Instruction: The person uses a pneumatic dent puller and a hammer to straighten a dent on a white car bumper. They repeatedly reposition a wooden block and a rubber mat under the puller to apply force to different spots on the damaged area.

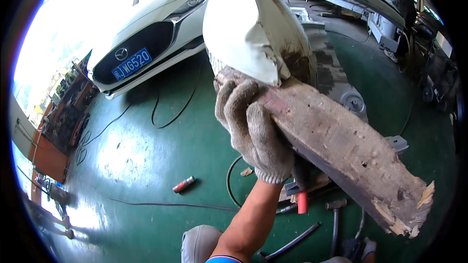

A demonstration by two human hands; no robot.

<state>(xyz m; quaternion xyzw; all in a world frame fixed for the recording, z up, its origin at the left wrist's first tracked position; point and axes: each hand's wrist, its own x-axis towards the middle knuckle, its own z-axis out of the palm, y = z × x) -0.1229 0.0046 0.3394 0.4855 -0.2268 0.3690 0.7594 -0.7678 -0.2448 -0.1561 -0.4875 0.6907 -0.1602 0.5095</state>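
Fingers (263,119) of the gloved left hand (256,141) curl closed over the wooden beam's (341,134) ten o'clock end; it slants from centre toward four o'clock, probably heavy, stiff, rough rather than slippery. Grip clear of the splintered end (414,209). The thumb is hidden.

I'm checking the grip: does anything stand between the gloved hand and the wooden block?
Nothing visible does: the gloved hand holds the wooden block directly, near its upper-left end. A crumpled white panel sits just above, not between them.

Wood block (341,136) below body panel (231,24), car (146,36) left and behind, hammer (335,221) on floor (141,238) in front.
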